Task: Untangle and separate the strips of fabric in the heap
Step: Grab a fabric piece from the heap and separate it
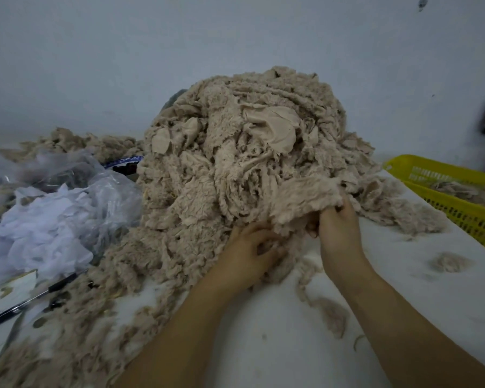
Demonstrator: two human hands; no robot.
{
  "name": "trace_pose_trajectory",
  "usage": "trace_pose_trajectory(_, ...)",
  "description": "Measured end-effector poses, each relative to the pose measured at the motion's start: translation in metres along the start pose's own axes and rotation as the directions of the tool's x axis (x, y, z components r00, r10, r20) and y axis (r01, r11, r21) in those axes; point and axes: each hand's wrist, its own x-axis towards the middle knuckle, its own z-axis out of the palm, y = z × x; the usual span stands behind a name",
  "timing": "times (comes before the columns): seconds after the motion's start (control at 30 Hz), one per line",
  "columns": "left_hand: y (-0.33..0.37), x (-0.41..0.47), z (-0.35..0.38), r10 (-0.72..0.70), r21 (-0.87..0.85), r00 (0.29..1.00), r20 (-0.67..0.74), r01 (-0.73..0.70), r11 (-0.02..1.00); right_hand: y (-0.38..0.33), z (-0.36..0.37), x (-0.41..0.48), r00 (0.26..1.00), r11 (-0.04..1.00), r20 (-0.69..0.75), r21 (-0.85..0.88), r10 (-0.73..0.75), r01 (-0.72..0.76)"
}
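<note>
My right hand (338,228) grips a strip (305,196) at the near foot of the heap (235,141) on the table (403,298); my left hand (249,249) curls into the heap alongside (likely soft, light, clingy: hold edges).

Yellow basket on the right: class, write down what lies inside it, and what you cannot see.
Inside the yellow basket lie some beige fluffy fabric strips. The basket's floor beneath them is covered, and its right end runs out of the picture.
</note>
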Motion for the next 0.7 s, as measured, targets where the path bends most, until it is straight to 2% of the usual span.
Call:
trace_pose_trajectory(0.07,0.0,0.002,-0.001,-0.025,-0.053,0.997,-0.072,0.022,0.998,0.005,-0.001,-0.001,0.988,0.993,0.116,-0.071,0.103,-0.095)
trace_pose_trajectory(0.13,0.001,0.003,-0.001,-0.09,-0.103,0.989,-0.113,0.078,0.992,0.005,-0.002,0.001,0.981,0.987,0.106,0.004,0.162,-0.163)
trace_pose_trajectory(0.17,0.001,0.002,-0.001,-0.139,-0.166,0.982,-0.125,0.117,0.979,0.0,-0.007,0.004,0.988,0.977,0.035,0.153,0.148,-0.152)
trace_pose_trajectory(0.23,0.005,-0.002,-0.004,-0.25,-0.391,0.958,-0.141,0.178,0.903,-0.014,-0.023,0.013,0.982,0.845,-0.153,0.534,0.109,-0.011)
trace_pose_trajectory(0.27,0.01,-0.003,-0.007,-0.297,-0.543,0.946,-0.133,0.181,0.82,-0.018,-0.03,0.016,0.972,0.783,-0.203,0.621,0.115,0.037)
trace_pose_trajectory(0.3,0.015,-0.003,-0.012,-0.333,-0.698,0.938,-0.099,0.174,0.695,-0.017,-0.033,0.015,0.967,0.783,-0.21,0.622,0.143,0.019)
trace_pose_trajectory(0.37,0.022,-0.002,-0.017,-0.319,-0.902,0.948,0.02,0.154,0.403,-0.007,-0.024,0.01,0.963,0.872,-0.153,0.473,0.222,-0.126)
trace_pose_trajectory(0.4,0.025,-0.003,-0.019,-0.287,-0.94,0.957,0.049,0.141,0.31,0.0,-0.016,0.006,0.965,0.912,-0.073,0.352,0.252,-0.211)
trace_pose_trajectory(0.43,0.027,-0.004,-0.018,-0.255,-0.954,0.965,0.069,0.138,0.267,0.005,-0.008,0.001,0.96,0.935,0.041,0.22,0.276,-0.278)
trace_pose_trajectory(0.5,0.028,-0.006,-0.013,-0.181,-0.949,0.975,0.127,0.173,0.265,0.011,0.005,-0.006,0.904,0.94,0.294,0.041,0.311,-0.337)
trace_pose_trajectory(0.57,0.028,-0.01,-0.008,-0.084,-0.917,0.982,0.171,0.19,0.35,0.015,0.009,-0.01,0.851,0.944,0.426,-0.021,0.307,-0.33)
trace_pose_trajectory(0.7,0.03,-0.012,-0.005,0.065,-0.816,0.963,0.261,0.184,0.548,0.022,0.006,-0.011,0.881,0.965,0.397,-0.071,0.259,-0.251)
